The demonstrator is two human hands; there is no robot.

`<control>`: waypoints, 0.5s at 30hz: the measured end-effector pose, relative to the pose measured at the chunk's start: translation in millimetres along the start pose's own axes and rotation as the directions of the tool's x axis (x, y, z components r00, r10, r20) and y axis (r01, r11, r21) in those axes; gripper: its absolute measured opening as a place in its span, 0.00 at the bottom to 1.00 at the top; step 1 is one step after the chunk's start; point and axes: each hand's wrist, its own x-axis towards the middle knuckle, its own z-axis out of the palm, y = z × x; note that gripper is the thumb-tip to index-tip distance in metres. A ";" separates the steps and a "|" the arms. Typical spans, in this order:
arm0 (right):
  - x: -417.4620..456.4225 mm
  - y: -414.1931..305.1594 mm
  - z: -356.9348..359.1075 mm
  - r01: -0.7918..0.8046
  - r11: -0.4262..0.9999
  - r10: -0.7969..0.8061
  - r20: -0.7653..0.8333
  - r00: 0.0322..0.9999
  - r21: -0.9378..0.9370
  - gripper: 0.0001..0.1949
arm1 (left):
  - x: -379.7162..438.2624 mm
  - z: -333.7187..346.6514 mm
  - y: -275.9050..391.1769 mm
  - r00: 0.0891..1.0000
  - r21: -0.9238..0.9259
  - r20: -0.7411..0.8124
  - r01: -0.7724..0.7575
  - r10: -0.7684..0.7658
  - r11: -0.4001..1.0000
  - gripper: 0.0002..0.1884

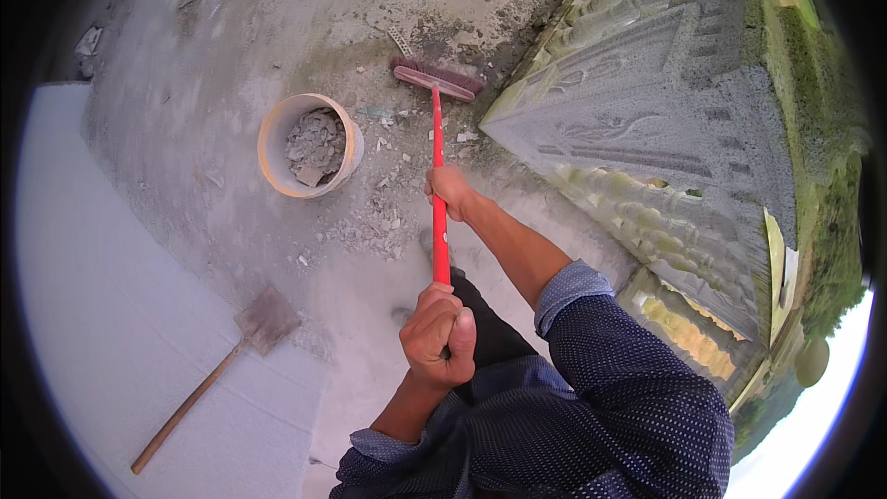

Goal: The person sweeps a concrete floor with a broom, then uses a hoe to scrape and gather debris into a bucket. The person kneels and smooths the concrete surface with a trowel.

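Note:
My left hand (438,339) grips the top end of a red broom handle (441,242), thumb up. Further down the same pole, my right hand (449,193) is closed around it. At the far end, the broom head (435,82) rests on the dusty concrete floor, its dark reddish bristles turned away from me. Between the broom and a bucket, pale rubble chips (384,222) lie scattered on the floor. The round pale bucket (274,145) stands upright left of the handle and holds grey broken debris (316,147).
A square-bladed shovel (267,319) with a wooden handle lies at lower left, partly against a white surface (90,235). On the right stands a carved grey balustrade (624,104) with a pointed corner near the broom head. A perforated strip (400,41) lies beyond the bristles.

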 end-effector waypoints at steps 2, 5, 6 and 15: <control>-20.3 6.4 12.1 -0.061 0.995 0.060 0.016 0.998 0.081 0.06 | -0.1 -10.9 24.6 0.999 0.006 0.001 0.035 -0.035 0.999 0.13; -65.4 14.4 29.6 -0.155 0.977 0.147 0.062 0.987 0.149 0.06 | -4.2 -23.0 58.2 0.997 0.029 -0.011 0.074 -0.073 0.997 0.13; -75.4 20.5 33.4 -0.186 0.972 0.174 0.092 0.981 0.144 0.06 | -6.6 -25.9 68.7 0.996 0.044 -0.007 0.095 -0.094 0.995 0.14; -150.4 40.8 50.5 -0.344 0.864 0.258 0.264 0.930 0.368 0.04 | -17.0 -38.2 131.0 0.980 0.079 0.192 0.040 -0.055 0.996 0.14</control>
